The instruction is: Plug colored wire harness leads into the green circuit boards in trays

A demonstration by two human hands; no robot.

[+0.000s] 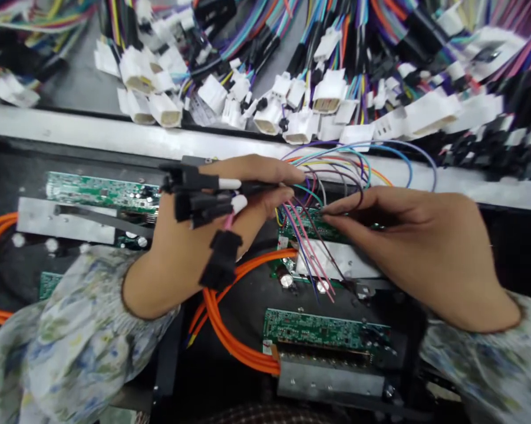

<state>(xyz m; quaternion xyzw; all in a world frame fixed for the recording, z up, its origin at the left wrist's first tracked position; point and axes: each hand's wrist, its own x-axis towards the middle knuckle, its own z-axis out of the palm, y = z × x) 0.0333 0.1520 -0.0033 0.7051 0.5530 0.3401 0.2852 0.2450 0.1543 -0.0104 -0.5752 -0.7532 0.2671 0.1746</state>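
My left hand (pixel 203 247) pinches a wire harness between thumb and forefinger. Black connectors (pixel 221 259) of the harness hang over the back of that hand, and thin coloured wires (pixel 309 247) fan out to the right of its fingertips. My right hand (pixel 406 241) is closed in a pinch at the end of a thin wire, just above a green circuit board (pixel 309 221) with a metal plate (pixel 336 259). Other loose wires arch up between the two hands.
Bundled harnesses with white connectors (pixel 329 91) lie behind a metal rail (pixel 71 132). Another board (pixel 101 191) stands at the left, a further one (pixel 327 330) at the front. Thick orange cables (pixel 230 341) curve between them.
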